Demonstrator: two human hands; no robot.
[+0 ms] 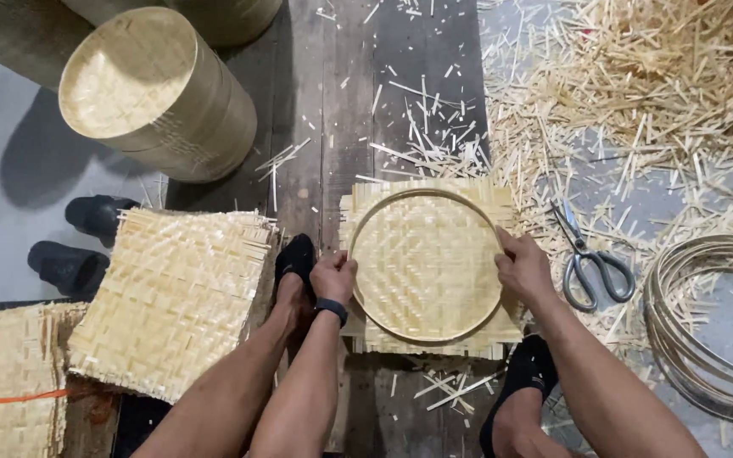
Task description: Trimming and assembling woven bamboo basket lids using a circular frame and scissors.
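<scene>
A heap of bamboo offcuts (638, 93) covers the floor to the right, and a stack of woven mats (176, 297) sits to the left. Between the person's feet, a square woven mat (426, 263) lies on the floor planks (332, 110) with a bamboo hoop (366, 216) pressed onto it. The left hand (333, 276) and right hand (523, 268) both have fingers clenched on the hoop's rim. Scissors (589, 259) lie just right.

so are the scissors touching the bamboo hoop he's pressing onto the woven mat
Apart. The head view shows the scissors lying right of the right hand, with scrap-strewn floor between them and the hoop.
</scene>
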